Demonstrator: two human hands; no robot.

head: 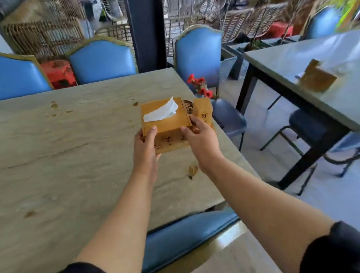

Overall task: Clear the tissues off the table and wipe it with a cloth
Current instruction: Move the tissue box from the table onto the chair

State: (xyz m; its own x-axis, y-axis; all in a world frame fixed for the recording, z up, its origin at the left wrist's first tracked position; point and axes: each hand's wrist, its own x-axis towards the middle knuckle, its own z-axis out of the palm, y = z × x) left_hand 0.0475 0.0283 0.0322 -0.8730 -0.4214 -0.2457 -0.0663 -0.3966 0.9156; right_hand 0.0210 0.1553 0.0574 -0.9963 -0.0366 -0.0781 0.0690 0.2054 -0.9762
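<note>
A wooden tissue box (165, 124) sits near the right edge of the stone-look table (57, 158), with a white tissue (161, 111) sticking out of its top. My left hand (145, 146) grips the box's near left corner. My right hand (201, 138) grips its near right side. A small wooden toothpick holder (204, 111) stands against the box's right side. Brown stains and crumbs (192, 171) dot the tabletop. No loose tissues or cloth are in view.
Red artificial flowers (201, 86) stand behind the holder at the table's edge. Blue chairs (102, 60) line the far side, and one blue chair (188, 238) is below my arms. A second table (299, 65) with a wooden box (316, 78) stands to the right.
</note>
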